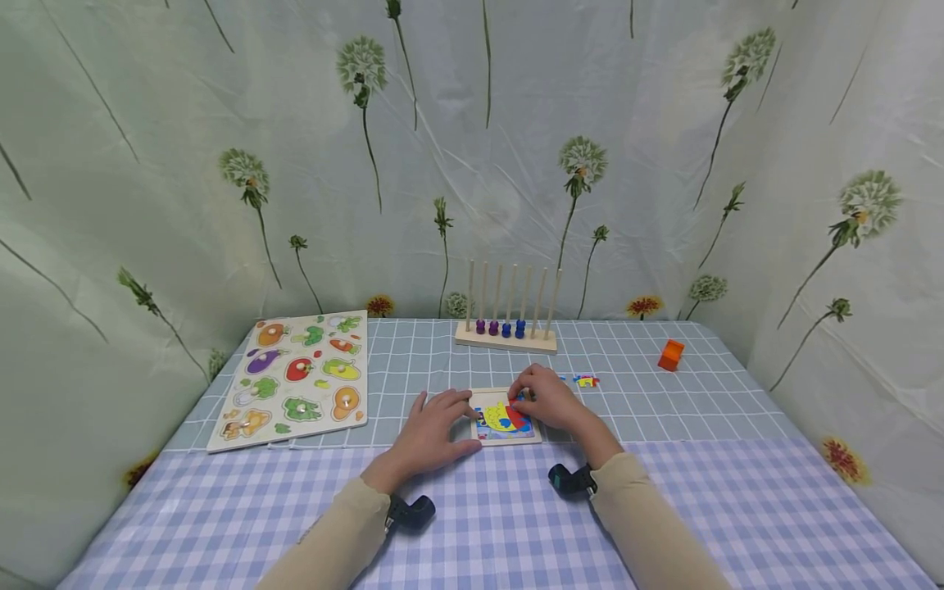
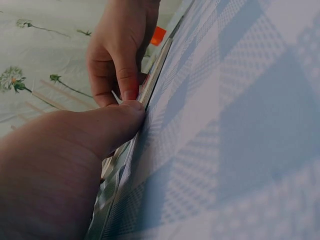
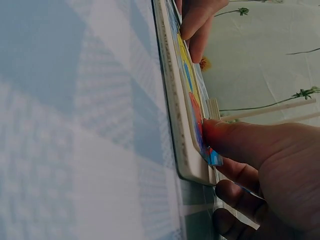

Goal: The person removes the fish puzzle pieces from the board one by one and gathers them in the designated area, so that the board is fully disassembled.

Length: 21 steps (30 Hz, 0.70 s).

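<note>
A small jigsaw puzzle in a wooden frame (image 1: 505, 443) lies on the table, with yellow, red and blue pieces in it. At the frame's left side rests my left hand (image 1: 437, 430), fingers spread and fairly straight. Its thumb (image 2: 122, 120) lies along the front edge, and its fingertips touch the puzzle's left part. My right hand (image 1: 549, 400) pinches a red and blue puzzle piece (image 3: 214, 158) between thumb and fingers, at the right part of the picture. The other right fingers (image 3: 242, 200) curl beside the frame's edge.
Loose puzzle pieces (image 1: 587, 381) lie just behind the right hand. A wooden peg rack (image 1: 506, 340) with purple and blue beads stands at the back. To the left is a vegetable knob puzzle board (image 1: 295, 385); an orange block (image 1: 671, 355) sits at the back right.
</note>
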### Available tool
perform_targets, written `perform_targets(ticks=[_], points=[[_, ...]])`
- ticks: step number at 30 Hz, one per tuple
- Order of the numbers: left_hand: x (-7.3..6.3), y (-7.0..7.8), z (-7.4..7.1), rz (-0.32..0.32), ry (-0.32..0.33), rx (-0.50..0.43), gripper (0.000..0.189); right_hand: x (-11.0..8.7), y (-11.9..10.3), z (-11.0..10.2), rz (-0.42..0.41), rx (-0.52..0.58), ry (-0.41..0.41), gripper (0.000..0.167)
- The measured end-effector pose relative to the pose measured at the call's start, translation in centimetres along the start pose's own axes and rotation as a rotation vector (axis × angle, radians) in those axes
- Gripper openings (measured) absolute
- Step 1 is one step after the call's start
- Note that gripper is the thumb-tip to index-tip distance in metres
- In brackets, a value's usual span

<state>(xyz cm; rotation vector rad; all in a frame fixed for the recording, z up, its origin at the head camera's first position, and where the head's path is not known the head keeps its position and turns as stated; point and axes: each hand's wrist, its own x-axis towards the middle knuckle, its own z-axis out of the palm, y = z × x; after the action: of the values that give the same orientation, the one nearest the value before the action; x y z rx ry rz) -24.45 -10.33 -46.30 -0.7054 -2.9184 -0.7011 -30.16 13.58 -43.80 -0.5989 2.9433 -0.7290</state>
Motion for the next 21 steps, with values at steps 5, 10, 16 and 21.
perform_targets(ticks=[5, 10, 16, 21], points=[[0.03, 0.03, -0.07, 0.003, 0.0, -0.002, 0.039, -0.17, -0.21, -0.04, -0.018, -0.012, 0.011, 0.008], [0.02, 0.03, -0.1, 0.007, 0.001, -0.001, 0.039, -0.23, -0.38, -0.1, -0.022, -0.02, 0.013, 0.008], [0.0, 0.07, -0.13, 0.01, 0.0, -0.004, 0.04, -0.36, -0.47, -0.17, -0.036, -0.013, 0.019, 0.01], [0.04, -0.01, -0.06, 0.013, 0.001, 0.001, 0.04, -0.46, -0.47, -0.28, -0.034, 0.007, 0.009, 0.011]])
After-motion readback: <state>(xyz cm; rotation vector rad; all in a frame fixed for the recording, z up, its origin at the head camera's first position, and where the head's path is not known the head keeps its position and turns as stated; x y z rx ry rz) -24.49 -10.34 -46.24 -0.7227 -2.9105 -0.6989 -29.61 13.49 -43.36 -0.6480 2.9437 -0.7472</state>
